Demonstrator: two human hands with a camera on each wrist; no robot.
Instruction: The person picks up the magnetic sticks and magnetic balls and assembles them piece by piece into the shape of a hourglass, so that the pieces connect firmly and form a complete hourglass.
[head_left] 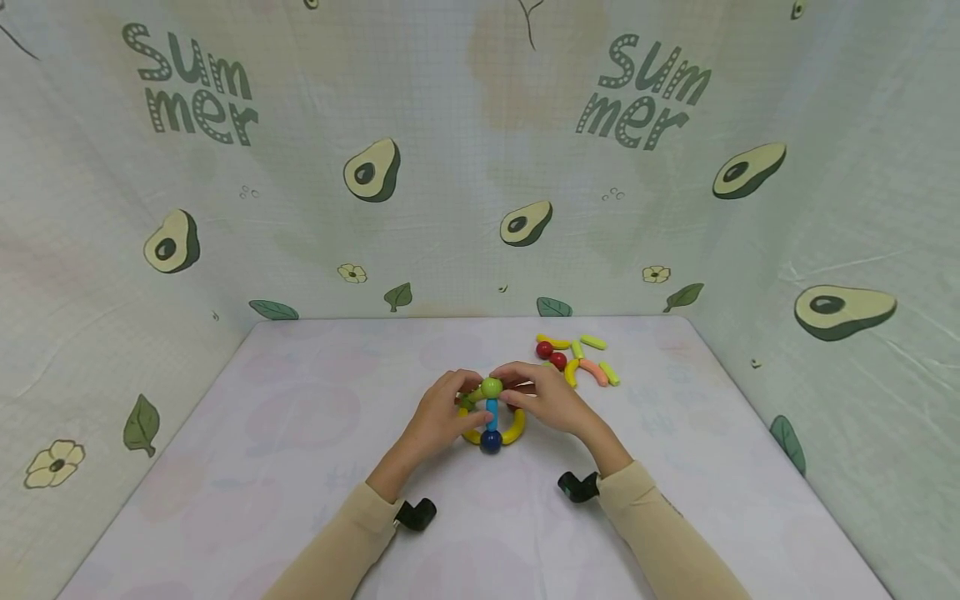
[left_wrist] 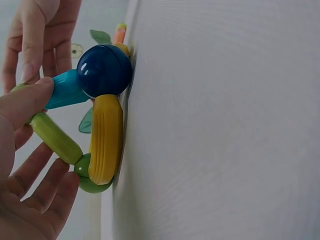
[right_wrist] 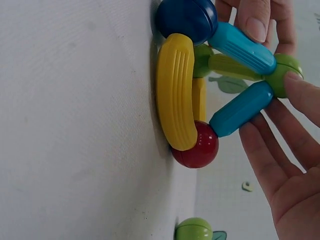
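Observation:
Between both hands stands a pyramid of magnetic sticks and balls. Curved yellow sticks (right_wrist: pixel 176 92) form its base, with a dark blue ball (left_wrist: pixel 104 71), a red ball (right_wrist: pixel 197 145) and a green ball (left_wrist: pixel 94 175) at the corners. Two light blue sticks (right_wrist: pixel 243 48) and a light green stick (left_wrist: pixel 56 137) lean up to a light green ball (head_left: pixel 491 387) at the top. My left hand (head_left: pixel 441 412) holds the pyramid, thumb on the nearer blue stick, fingers by the green one. With thumb and fingers my right hand (head_left: pixel 546 397) grips the top ball, other fingertips beside the second blue stick.
At the back right of the table (head_left: pixel 315 500) lies a loose group: red balls (head_left: pixel 544 350), yellow curved sticks (head_left: pixel 572 372), light green sticks (head_left: pixel 594 342) and an orange curved stick (head_left: pixel 594 372). A loose light green ball (right_wrist: pixel 194 230) shows in the right wrist view.

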